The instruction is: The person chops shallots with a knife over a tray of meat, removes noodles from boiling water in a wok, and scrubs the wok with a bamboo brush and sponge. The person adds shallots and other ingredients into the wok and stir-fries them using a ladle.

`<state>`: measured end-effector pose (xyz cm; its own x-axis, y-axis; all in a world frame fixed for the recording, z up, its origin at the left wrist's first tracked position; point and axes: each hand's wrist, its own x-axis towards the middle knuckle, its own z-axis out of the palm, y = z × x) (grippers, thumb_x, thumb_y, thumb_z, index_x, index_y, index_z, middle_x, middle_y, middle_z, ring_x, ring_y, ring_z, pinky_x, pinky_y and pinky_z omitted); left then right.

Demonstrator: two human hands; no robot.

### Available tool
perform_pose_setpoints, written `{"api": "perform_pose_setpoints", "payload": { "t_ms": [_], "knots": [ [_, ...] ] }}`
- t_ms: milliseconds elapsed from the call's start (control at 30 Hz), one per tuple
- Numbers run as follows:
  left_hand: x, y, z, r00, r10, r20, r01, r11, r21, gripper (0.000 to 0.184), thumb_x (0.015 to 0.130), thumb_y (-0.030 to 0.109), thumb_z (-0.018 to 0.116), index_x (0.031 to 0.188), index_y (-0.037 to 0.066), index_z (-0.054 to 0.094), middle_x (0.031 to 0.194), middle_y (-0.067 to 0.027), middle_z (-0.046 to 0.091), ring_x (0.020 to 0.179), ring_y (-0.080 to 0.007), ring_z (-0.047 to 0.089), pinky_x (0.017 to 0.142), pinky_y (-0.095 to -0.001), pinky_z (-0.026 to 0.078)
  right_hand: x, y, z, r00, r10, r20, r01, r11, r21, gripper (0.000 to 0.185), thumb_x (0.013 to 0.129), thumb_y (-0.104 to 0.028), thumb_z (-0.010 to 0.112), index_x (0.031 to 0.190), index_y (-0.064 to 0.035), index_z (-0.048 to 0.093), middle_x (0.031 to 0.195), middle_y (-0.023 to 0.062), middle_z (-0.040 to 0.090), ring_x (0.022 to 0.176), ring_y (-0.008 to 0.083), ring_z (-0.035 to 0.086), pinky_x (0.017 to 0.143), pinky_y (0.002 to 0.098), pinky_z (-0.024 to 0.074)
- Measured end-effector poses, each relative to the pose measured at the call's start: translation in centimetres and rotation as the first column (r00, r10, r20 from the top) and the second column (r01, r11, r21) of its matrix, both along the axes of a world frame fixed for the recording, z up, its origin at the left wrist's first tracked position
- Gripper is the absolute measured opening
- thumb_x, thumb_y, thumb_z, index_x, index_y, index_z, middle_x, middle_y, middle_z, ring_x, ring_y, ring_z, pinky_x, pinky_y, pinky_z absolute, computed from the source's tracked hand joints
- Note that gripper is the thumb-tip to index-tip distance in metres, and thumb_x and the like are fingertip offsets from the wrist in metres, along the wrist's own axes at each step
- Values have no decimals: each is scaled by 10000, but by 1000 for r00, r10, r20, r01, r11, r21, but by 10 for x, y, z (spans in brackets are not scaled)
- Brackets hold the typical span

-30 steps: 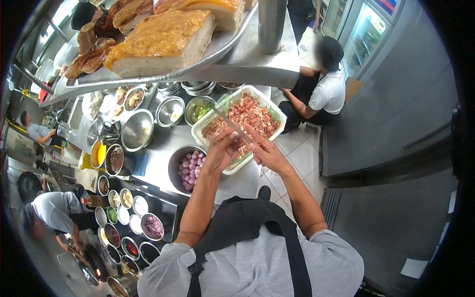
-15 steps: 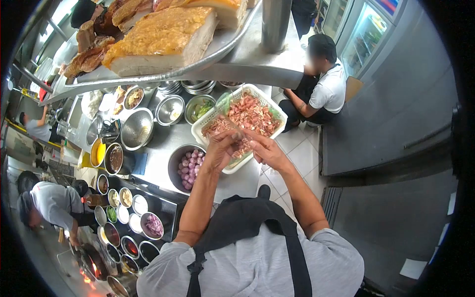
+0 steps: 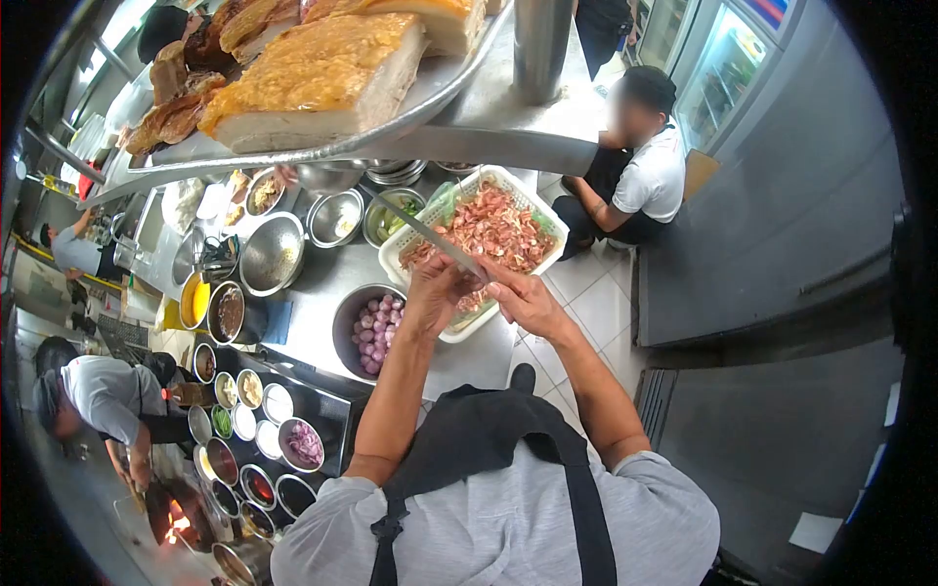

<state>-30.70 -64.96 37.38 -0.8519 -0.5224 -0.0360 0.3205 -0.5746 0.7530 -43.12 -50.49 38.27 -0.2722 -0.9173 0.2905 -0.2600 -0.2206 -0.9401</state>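
Note:
Both hands meet over the near side of a white plastic basket [image 3: 394, 262] filled with chopped reddish-pink meat [image 3: 498, 230]. My right hand [image 3: 526, 301] is closed, thumb and fingers pinched on the near end of a long, narrow greyish strip [image 3: 420, 228]. It looks like a thin blade, but its exact kind is unclear. The strip slants up and left across the basket toward the metal bowls. My left hand [image 3: 437, 296] is closed beside it, fingers curled at the strip's near end; what they pinch is hidden. A bowl of peeled shallots [image 3: 379, 332] stands left of my left wrist.
A metal shelf [image 3: 469, 142] with a tray of roast pork [image 3: 313, 83] overhangs the counter. Metal bowls [image 3: 272, 254] crowd the left. A person [image 3: 645, 166] sits beyond the basket; another person [image 3: 112, 391] works at a flaming wok [image 3: 178, 518].
The narrow strip has swung out, now extending far up-left from my hands. Another person's hand has brought a metal bowl into view under the shelf. Flames in the wok look larger.

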Motion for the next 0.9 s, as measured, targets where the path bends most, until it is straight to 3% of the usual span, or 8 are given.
{"api": "perform_pose_setpoints", "payload": {
  "t_ms": [100, 200, 300, 400, 500, 600, 700, 900],
  "knots": [
    [5, 3, 4, 1000, -6, -27, 6, 1000, 5, 146, 911, 101, 648, 1007, -7, 668, 945, -83, 685, 836, -189, 675, 762, -334, 580, -1, 1, 0, 999, -4, 40, 1, 998, 62, 519, 1000, -291, 499, 1470, -93, 402, 639, -30, 472, 503, 58, 422, 493, 225, 403],
    [3, 0, 0, 996, 4, 86, -8, 999, 51, 177, 905, 75, 634, 1046, -32, 644, 964, -103, 675, 843, -201, 660, 777, -344, 569, 1, -1, -5, 950, 37, 309, -64, 995, 78, 510, 1014, -307, 482, 1467, -87, 402, 594, -43, 432, 499, 54, 411, 471, 220, 378],
    [0, -7, -5, 998, -59, 1, 58, 986, 155, 227, 901, 60, 614, 1100, -50, 612, 987, -115, 661, 869, -208, 643, 803, -355, 555, 9, -3, 10, 891, -204, 406, 102, 960, 259, 512, 1025, -335, 460, 1466, -82, 397, 608, -42, 432, 496, 50, 411, 441, 208, 349],
    [0, -14, -22, 996, -92, -16, 93, 965, 246, 275, 898, 61, 604, 1147, -54, 584, 1002, -109, 650, 906, -210, 633, 825, -361, 545, 3, -6, -6, 863, -287, 416, 177, 942, 284, 543, 1027, -363, 448, 1486, -89, 357, 624, -33, 439, 497, 51, 420, 415, 203, 331],
    [0, -11, -18, 998, -29, 47, 18, 975, 223, 249, 898, 53, 615, 1129, -41, 606, 989, -112, 661, 898, -221, 650, 826, -362, 548, 0, -1, -3, 837, -218, 502, 83, 957, 277, 550, 1027, -349, 445, 1504, -105, 320, 673, -24, 454, 506, 56, 429, 397, 204, 326],
    [3, -4, -11, 996, 40, 75, -49, 991, 127, 217, 902, 51, 631, 1107, -21, 630, 983, -108, 676, 900, -212, 666, 835, -357, 551, 5, 4, 11, 863, -171, 476, 15, 949, 314, 558, 1024, -333, 451, 1514, -112, 298, 683, -27, 459, 516, 58, 426, 415, 207, 337],
    [0, 2, -4, 994, 86, 65, -91, 993, 78, 199, 905, 47, 644, 1096, -7, 645, 977, -101, 688, 890, -194, 679, 815, -335, 561, 8, -3, 6, 920, 5, 392, -67, 987, 144, 563, 1019, -324, 463, 1515, -115, 298, 676, -25, 462, 523, 56, 421, 441, 207, 350],
    [-4, 6, 0, 981, 153, 118, -131, 977, -169, 184, 900, 40, 657, 1075, -14, 657, 976, -92, 689, 841, -155, 667, 765, -289, 565, 7, -8, 6, 941, 0, 339, -65, 981, 181, 540, 1013, -332, 482, 1493, -119, 356, 639, -33, 447, 520, 51, 420, 459, 206, 355]
  ]
}}
